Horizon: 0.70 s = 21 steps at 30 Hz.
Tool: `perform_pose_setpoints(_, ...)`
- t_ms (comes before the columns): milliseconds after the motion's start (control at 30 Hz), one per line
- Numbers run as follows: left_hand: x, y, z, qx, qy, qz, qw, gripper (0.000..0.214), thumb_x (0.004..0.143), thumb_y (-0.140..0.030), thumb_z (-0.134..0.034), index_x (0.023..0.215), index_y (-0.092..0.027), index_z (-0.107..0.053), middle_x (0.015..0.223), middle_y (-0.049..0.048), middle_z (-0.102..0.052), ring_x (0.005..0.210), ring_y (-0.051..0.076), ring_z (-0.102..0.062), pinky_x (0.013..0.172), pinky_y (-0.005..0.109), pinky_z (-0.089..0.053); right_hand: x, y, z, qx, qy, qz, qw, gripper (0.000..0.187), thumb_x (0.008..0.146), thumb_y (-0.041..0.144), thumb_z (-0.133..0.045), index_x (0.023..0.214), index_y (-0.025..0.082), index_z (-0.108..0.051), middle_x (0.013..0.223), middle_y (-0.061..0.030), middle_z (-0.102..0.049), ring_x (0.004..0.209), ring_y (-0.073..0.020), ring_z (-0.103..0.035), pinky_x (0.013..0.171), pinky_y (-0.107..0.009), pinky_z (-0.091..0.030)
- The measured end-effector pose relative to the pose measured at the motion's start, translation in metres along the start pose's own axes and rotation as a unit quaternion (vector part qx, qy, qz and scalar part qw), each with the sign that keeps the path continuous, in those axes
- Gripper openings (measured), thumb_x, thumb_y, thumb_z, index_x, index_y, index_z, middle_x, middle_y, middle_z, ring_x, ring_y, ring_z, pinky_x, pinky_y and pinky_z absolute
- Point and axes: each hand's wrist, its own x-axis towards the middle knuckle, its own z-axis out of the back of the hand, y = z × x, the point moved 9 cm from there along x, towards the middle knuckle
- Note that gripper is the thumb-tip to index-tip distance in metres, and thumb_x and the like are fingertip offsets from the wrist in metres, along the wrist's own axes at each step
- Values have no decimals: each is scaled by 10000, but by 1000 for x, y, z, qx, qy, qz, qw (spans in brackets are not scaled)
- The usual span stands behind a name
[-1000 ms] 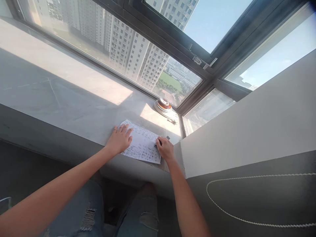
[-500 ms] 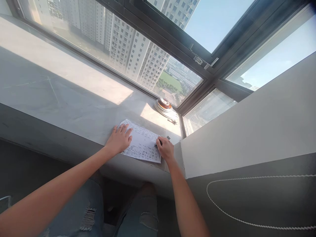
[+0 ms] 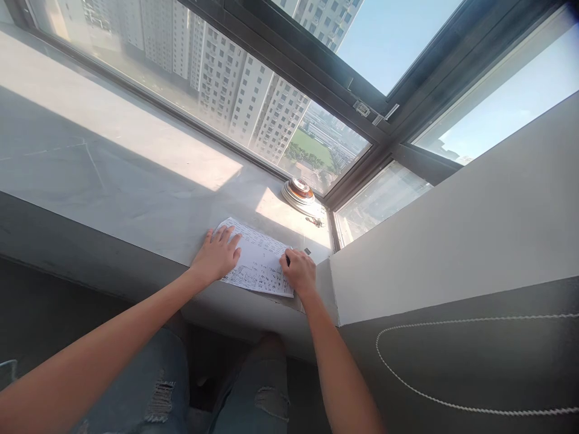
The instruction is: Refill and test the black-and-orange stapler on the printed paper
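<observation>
A printed white sheet of paper (image 3: 259,262) lies on the grey stone windowsill (image 3: 136,181) near its front edge. My left hand (image 3: 217,254) rests flat on the sheet's left end, fingers stretched out. My right hand (image 3: 299,271) is curled over the sheet's right end, closed around a dark pen (image 3: 287,260) whose tip touches the paper.
A round stack of plates with a brown-topped object (image 3: 299,193) stands in the sill's far corner by the window frame, with small keys (image 3: 314,222) beside it. A grey wall (image 3: 452,229) rises right of my right hand. My knees in torn jeans are below the sill.
My right hand with the pen has shifted slightly left across the paper. My left hand stays flat in place.
</observation>
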Motion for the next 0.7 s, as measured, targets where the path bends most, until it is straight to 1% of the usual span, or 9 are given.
perform_pose_setpoints(133,0,-1,2,4,7,3,1000,587,1053,-351,-317,1580,-132,-455,1695,187,-330,1579,360,-243,1254,636,-176,-2,6,-1,-46,-6,12,999,325,1076,344,-360,926,220,-620,900,-43,-657,839,-199,-552,755,-328,-351)
perform_pose_setpoints(300,0,0,1,3,7,0,1000,589,1052,-361,-323,1580,-138,-459,1696,184,-328,1581,360,-243,1258,626,-172,-3,16,-10,-102,-3,38,994,350,1082,326,-324,999,197,-639,996,-112,-646,932,-253,-559,801,-372,-396)
perform_pose_setpoints(367,0,2,0,4,2,0,1000,588,1053,-368,-322,1579,-146,-461,1697,178,-329,1581,355,-244,1261,621,-168,-2,19,-11,-110,2,42,993,354,1080,303,-311,1010,185,-637,1035,-135,-643,955,-267,-563,816,-391,-411)
perform_pose_setpoints(433,1,3,-1,3,0,4,1000,583,1053,-370,-327,1577,-158,-466,1697,169,-335,1580,347,-248,1265,610,-166,-1,19,-10,-94,15,47,994,342,1081,322,-318,1051,185,-631,1071,-140,-643,981,-273,-570,833,-400,-428)
perform_pose_setpoints(500,1,4,-1,1,-4,10,1000,570,1050,-364,-343,1568,-171,-482,1693,159,-348,1579,336,-258,1272,590,-161,0,14,-4,-45,25,55,997,321,1080,404,-364,1130,201,-607,1119,-126,-644,1022,-272,-578,854,-397,-447)
perform_pose_setpoints(567,1,4,0,0,-5,13,1000,561,1046,-352,-356,1559,-174,-494,1690,157,-354,1577,333,-266,1274,581,-162,-3,2,4,27,34,70,997,327,1052,483,-455,1220,224,-565,1192,-107,-637,1059,-259,-588,858,-373,-465)
perform_pose_setpoints(633,1,3,0,2,-4,14,1000,558,1046,-349,-357,1556,-172,-500,1691,157,-353,1577,335,-267,1271,579,-170,-11,-14,7,89,56,91,990,337,1014,464,-550,1269,244,-538,1247,-89,-633,1064,-237,-606,829,-332,-471)
perform_pose_setpoints(667,1,4,1,3,-4,14,1000,556,1046,-349,-357,1553,-173,-503,1692,157,-352,1576,337,-266,1269,581,-175,-15,-24,6,100,66,89,989,316,998,428,-583,1256,249,-550,1235,-81,-645,1057,-234,-615,819,-321,-467)
perform_pose_setpoints(700,1,4,1,1,-6,14,1000,554,1047,-350,-357,1550,-175,-508,1690,157,-355,1576,339,-267,1267,583,-180,-19,-37,4,103,70,69,990,283,985,397,-603,1223,247,-570,1203,-77,-661,1041,-237,-624,802,-315,-461)
